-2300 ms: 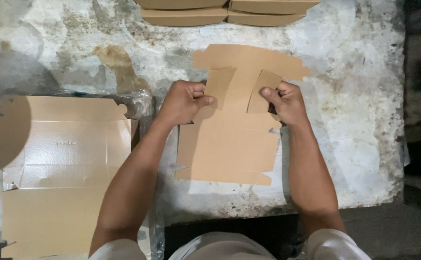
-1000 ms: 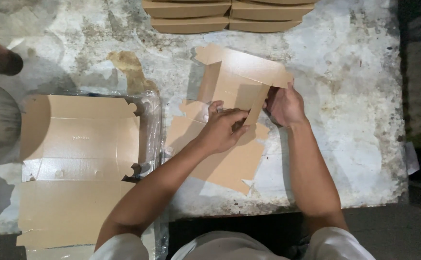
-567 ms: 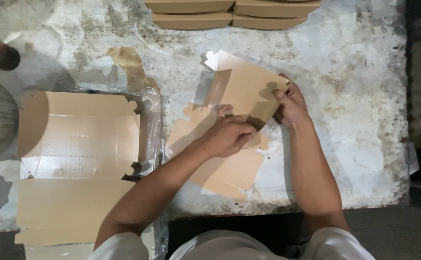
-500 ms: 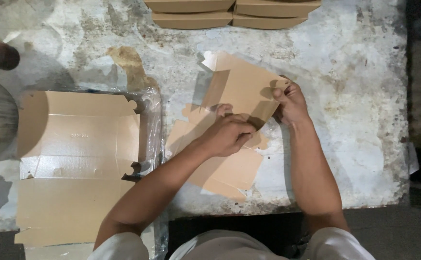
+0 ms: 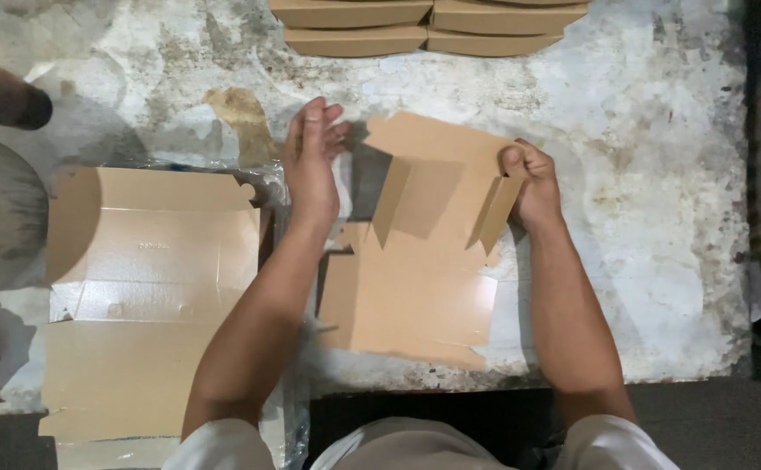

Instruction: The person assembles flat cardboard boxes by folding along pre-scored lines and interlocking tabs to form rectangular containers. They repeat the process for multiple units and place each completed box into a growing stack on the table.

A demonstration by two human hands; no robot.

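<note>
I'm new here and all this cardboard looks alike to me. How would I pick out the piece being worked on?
On the worn grey table, find the person's two hands. The box blank lies between them, its right flap pinched by the right hand. Unlike the flat stack to its left, its side flaps stand up.

bare tabletop (image 5: 659, 174) right, flat cardboard stack (image 5: 150, 296) crowding left

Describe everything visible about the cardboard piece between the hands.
The cardboard piece is a plain brown die-cut box blank, lying partly folded on the stained table. Two side flaps stand up near its far end. The right hand pinches the right flap; the left hand is open beside its left edge.
</note>
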